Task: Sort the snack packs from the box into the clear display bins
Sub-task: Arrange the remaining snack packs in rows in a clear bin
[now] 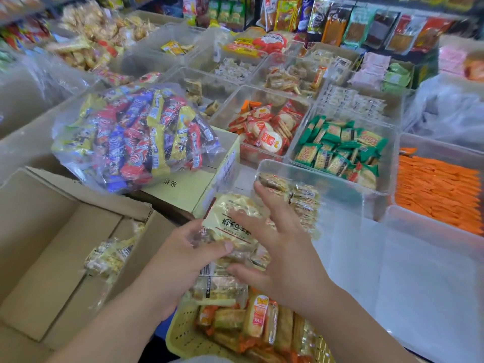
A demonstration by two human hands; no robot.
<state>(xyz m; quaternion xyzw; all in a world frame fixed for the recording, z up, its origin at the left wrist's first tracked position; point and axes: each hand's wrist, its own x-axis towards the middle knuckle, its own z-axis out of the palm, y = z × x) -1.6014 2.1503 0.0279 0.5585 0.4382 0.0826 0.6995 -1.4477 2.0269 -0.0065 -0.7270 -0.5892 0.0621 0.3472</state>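
Note:
My left hand point(180, 260) grips a clear bag of pale yellow snack packs point(230, 221) by its lower left side, in the middle of the view. My right hand point(277, 247) rests over the bag's right side with its fingers spread. The bag sits at the near left corner of a clear display bin point(340, 189) that holds a few of the same small packs point(303, 203). An open cardboard box point(47, 231) at the lower left holds another clear bag of pale packs point(110, 255).
A big clear bag of red, blue and yellow bars point(136, 137) lies on a yellow-green carton point(183, 189). Clear bins behind hold red packs point(264, 129), green packs point(340, 150) and orange sticks point(440, 189). A yellow basket of snacks point(183, 336) sits below my hands.

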